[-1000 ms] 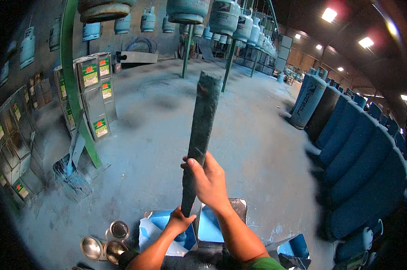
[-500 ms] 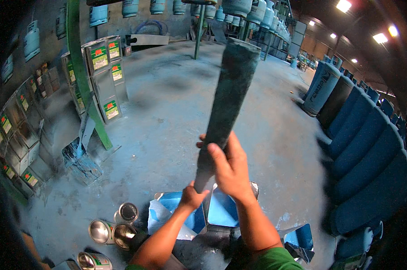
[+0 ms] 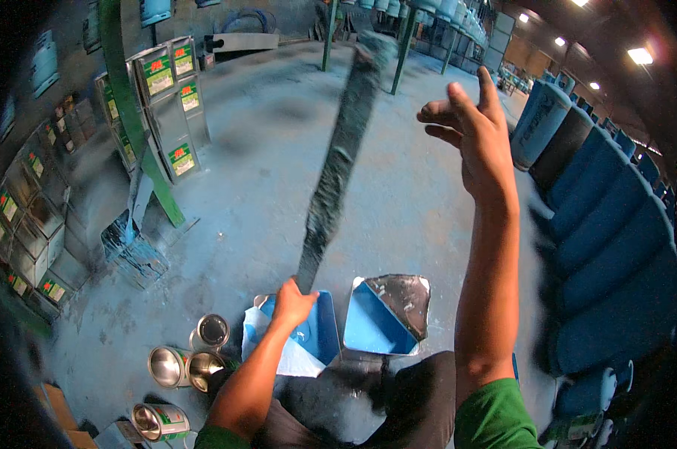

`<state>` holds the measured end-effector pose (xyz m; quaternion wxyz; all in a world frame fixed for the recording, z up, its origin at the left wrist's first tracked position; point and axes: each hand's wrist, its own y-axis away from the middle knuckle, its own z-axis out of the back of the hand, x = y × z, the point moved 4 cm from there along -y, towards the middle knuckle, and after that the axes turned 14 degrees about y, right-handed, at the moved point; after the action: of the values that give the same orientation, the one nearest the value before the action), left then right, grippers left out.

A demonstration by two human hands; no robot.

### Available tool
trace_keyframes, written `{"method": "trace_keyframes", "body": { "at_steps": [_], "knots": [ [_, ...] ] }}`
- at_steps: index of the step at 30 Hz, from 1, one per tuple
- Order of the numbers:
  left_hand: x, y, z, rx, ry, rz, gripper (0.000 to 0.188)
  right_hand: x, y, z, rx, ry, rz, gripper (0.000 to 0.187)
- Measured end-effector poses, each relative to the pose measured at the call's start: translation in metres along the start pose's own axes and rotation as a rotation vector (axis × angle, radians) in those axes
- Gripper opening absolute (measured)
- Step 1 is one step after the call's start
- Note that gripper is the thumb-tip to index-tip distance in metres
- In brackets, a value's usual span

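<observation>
The stick [image 3: 335,172], long, dark grey-green and crusted, slants from seven o'clock up to twelve, its lower end clamped in the left hand [image 3: 294,303]. The right hand [image 3: 486,146], gripping it earlier, is now apart at two o'clock, fingers loosely spread.

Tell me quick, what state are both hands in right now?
Left hand: closed around the lower end of the dark stick.
Right hand: open, empty.

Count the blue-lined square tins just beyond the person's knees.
2 in clear view: the left tin, partly hidden by the left hand; and the right tin, its far right corner dark grey. Another may be hidden behind the right forearm.
</observation>
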<state>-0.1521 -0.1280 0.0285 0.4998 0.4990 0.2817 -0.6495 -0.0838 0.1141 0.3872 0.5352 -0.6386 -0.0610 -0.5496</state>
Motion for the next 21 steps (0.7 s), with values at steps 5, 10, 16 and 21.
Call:
{"method": "trace_keyframes", "body": {
  "at_steps": [5,10,16,21],
  "knots": [
    [0.000,0.015,-0.026,0.168,-0.040,0.001,0.058,-0.020,0.059,-0.014,0.089,0.005,-0.147,0.052],
    [-0.005,0.009,-0.031,0.104,-0.007,-0.122,0.040,-0.027,0.119,-0.036,0.181,-0.059,-0.095,0.032],
    [-0.007,-0.010,-0.035,-0.059,0.109,-0.232,0.043,0.002,0.133,-0.057,0.232,-0.043,0.049,0.043],
    [-0.008,0.007,-0.074,0.118,0.090,-0.267,0.049,-0.003,0.120,-0.065,0.144,-0.165,-0.013,0.046]
  ]
}}
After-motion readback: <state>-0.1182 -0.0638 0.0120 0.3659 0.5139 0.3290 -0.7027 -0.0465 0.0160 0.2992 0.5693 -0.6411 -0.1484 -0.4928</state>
